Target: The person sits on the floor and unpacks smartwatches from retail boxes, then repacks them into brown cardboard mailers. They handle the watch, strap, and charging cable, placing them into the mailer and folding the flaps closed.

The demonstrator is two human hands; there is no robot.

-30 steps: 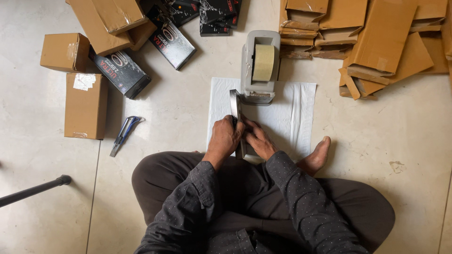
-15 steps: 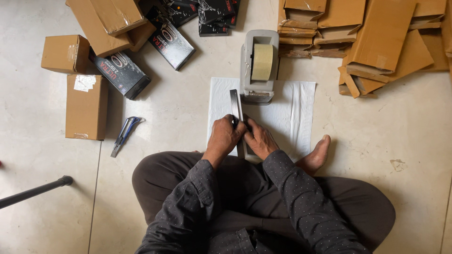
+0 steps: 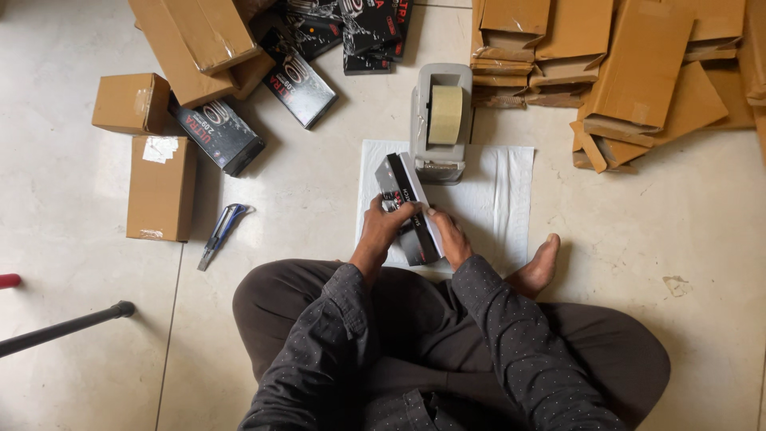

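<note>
Both hands, left (image 3: 381, 227) and right (image 3: 451, 238), grip the black box (image 3: 408, 209) tilted over the white sheet (image 3: 503, 191) just before the tape dispenser (image 3: 440, 124) (fingers near one end only), so it may slip or twist

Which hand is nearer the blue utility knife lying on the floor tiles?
Left. The left hand grips the black rectangular box on the side facing the blue utility knife; the right hand holds the box's far side, further from it.
</note>
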